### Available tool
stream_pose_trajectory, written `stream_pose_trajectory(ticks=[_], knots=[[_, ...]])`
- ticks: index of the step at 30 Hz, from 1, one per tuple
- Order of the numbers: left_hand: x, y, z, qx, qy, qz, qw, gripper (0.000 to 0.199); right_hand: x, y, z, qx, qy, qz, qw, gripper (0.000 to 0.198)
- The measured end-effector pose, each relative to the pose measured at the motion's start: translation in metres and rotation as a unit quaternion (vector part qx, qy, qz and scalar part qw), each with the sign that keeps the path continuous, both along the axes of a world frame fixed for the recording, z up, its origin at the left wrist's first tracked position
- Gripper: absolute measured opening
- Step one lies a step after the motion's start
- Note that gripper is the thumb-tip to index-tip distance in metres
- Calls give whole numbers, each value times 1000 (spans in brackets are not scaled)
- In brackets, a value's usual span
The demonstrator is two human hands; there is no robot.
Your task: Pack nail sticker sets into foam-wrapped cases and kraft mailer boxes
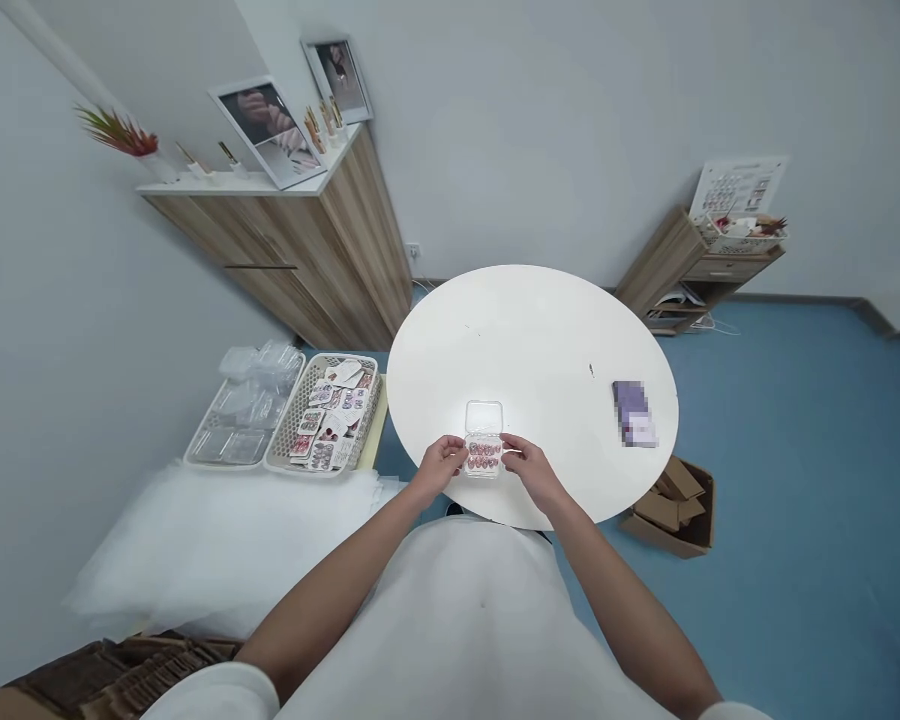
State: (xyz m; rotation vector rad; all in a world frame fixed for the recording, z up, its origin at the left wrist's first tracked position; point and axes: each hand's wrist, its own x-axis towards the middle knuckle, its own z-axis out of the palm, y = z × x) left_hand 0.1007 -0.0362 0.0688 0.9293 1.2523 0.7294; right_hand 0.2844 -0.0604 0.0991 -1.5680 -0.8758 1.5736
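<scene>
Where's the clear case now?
In the head view's lower middle, the clear case is between left hand and right hand, at the white table's near edge.

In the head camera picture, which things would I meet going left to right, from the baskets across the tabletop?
White plastic basket of clear plastic cases, white plastic basket of printed cards, open clear rectangular plastic box holding reddish nail-shaped pieces, flat purple item, too blurred to identify.

Free tbl [532, 345] past open lid [484, 417]

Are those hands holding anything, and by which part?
Yes, an open clear case with small reddish pieces inside: the left hand at its left edge, the right hand at its right edge.
</scene>
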Motion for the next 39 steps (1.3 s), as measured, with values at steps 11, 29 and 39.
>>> stream_pose_trajectory(ticks=[11,29,39], knots=[[-35,-9,24,-41,-169,-79,982,32,-30,-18,15,34,134,-54,989,39],[-35,-27,19,-118,-266,-57,955,31,-43,-38,21,53,135,-86,986,33],[-19,-33,20,-126,-287,-3,950,30,-35,-39,17,73,137,-91,984,33]])
